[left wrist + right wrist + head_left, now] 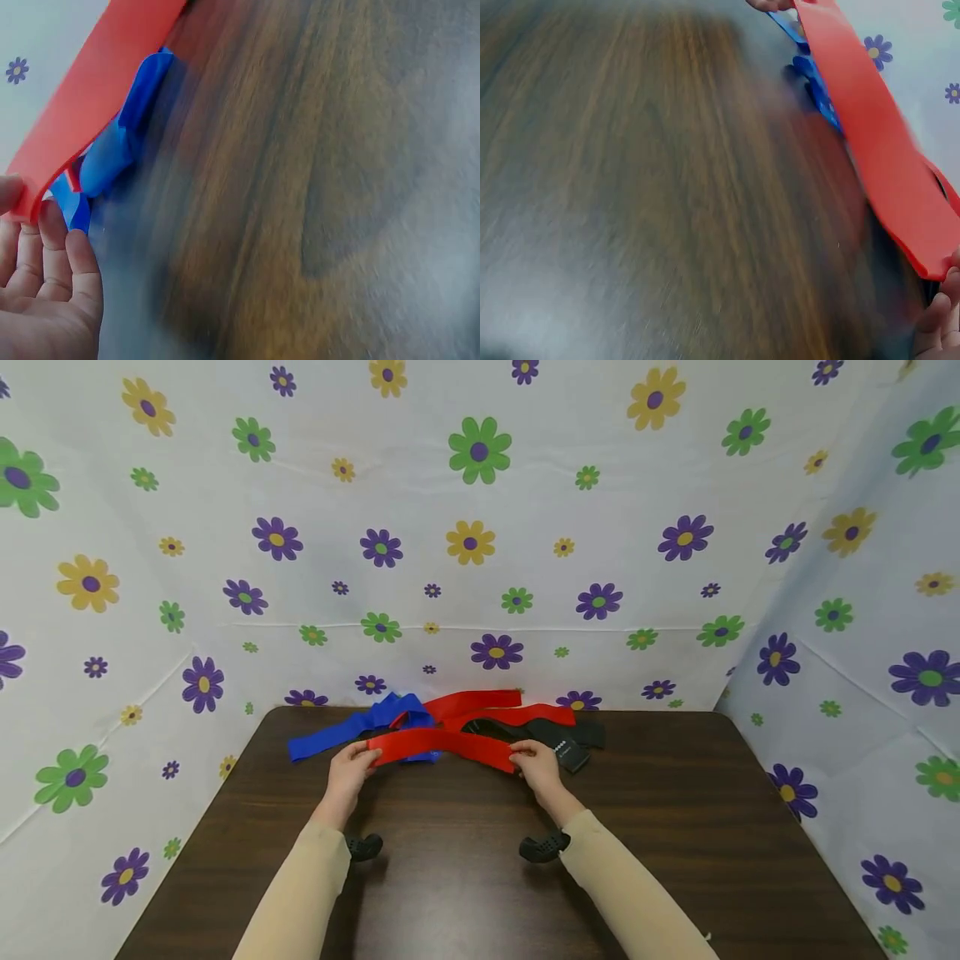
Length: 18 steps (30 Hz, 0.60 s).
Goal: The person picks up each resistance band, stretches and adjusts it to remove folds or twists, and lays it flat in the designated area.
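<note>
A flat red resistance band (442, 741) is held up between my two hands over the far part of the table, sagging slightly toward its ends. My left hand (349, 772) pinches one end between thumb and fingers; the left wrist view shows the same red band (94, 82) running up and away from that hand (52, 307). At the other end, my right hand (540, 768) pinches the band. In the right wrist view only some fingers of the right hand (941, 322) show, at the lower corner of the red band (877, 142).
Behind the held band lie a crumpled blue band (326, 740), another red band (480, 700) with spread ends, and a black band (572, 753) with small white print. They rest on a dark wood table (450, 860). A flower-patterned white cloth (420, 660) rises behind it.
</note>
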Available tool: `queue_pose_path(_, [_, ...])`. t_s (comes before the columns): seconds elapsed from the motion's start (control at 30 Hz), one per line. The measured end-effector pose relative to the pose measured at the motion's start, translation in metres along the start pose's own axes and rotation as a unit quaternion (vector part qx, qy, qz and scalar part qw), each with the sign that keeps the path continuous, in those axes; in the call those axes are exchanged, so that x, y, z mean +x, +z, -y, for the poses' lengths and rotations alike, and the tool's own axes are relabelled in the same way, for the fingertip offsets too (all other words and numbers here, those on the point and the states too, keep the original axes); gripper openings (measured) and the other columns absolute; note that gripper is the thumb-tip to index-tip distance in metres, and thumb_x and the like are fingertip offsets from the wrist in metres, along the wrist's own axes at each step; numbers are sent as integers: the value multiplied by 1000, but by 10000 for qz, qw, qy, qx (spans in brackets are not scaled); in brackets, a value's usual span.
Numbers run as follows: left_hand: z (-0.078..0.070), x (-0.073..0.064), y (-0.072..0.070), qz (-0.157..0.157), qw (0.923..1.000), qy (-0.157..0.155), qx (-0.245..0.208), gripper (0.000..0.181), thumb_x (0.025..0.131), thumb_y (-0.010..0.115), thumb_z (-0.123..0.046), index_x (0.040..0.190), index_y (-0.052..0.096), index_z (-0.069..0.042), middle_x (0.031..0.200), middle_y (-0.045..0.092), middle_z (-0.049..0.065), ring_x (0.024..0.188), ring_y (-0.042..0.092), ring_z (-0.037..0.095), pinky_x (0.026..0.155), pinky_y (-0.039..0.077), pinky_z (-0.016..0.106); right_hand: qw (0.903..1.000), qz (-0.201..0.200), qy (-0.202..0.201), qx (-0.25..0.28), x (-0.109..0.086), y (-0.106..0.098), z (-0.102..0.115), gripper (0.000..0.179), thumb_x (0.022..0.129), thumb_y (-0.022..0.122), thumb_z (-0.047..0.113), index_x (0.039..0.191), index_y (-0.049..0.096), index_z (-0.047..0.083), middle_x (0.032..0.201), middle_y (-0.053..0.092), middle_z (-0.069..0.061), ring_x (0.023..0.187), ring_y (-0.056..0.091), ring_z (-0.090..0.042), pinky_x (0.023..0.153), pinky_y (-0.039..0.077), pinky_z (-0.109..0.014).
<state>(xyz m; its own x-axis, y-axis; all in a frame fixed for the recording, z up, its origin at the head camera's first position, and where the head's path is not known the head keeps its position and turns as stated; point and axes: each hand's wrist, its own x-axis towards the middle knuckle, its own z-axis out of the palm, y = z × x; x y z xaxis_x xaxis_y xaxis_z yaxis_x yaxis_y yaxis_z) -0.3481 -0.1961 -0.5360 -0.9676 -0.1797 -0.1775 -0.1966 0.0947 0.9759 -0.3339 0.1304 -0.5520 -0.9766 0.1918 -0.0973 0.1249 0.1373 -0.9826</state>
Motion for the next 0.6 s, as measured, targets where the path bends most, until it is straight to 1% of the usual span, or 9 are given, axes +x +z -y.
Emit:
queue_pose_path(0.07, [1,-5,-6,3,10000,6,7,40,97,60,-15,129,53,7,130,52,25,112,54,33,99,45,43,10000,17,35,54,-3,-4,-1,32,88,66,1,120,63,0,94,66,-11,70,57,-16,60,47,-25])
queue_pose_path(0.17, [4,-12,-13,-1,10000,-32,40,38,96,61,-17,126,56,6,124,56,21,102,56,29,93,49,38,9998,131,110,52,-9,-14,-4,41,88,66,2,128,59,0,97,67,-12,73,58,-17,62,48,-25])
queue_pose_path(0.23, [7,-17,-18,19,9999,-120,34,37,95,62,-17,124,57,5,118,58,17,94,56,25,86,51,34,9997,204,83,-38,-15,-21,-7,36,89,66,4,124,63,-2,95,68,-12,73,58,-18,64,49,-26])
queue_pose_path(0.33, [13,-25,-23,193,9995,-266,-32,37,93,65,-17,122,58,4,112,58,11,89,54,23,80,52,29,9996,229,55,-139,-22,-30,-12,24,88,67,5,111,70,-1,88,68,-8,71,57,-19,66,49,-27])
queue_pose_path(0.4, [15,-30,-26,322,9990,-294,-59,37,92,67,-17,121,59,4,112,58,9,92,54,21,80,52,28,9996,247,39,-158,-27,-35,-14,20,87,68,6,106,72,-1,84,67,-7,71,57,-19,66,49,-28])
queue_pose_path(0.47, [18,-33,-29,442,9987,-262,-21,37,92,68,-18,120,60,4,114,58,7,95,54,19,82,51,28,9995,264,31,-174,-32,-39,-15,17,87,69,6,102,73,0,85,67,-5,71,58,-20,66,49,-29])
queue_pose_path(0.6, [22,-39,-34,451,9988,-175,68,34,91,69,-19,116,64,3,112,61,4,97,54,15,82,49,28,9990,377,-77,-213,-41,-46,-16,15,87,70,8,99,74,1,91,70,-7,75,62,-22,67,51,-29])
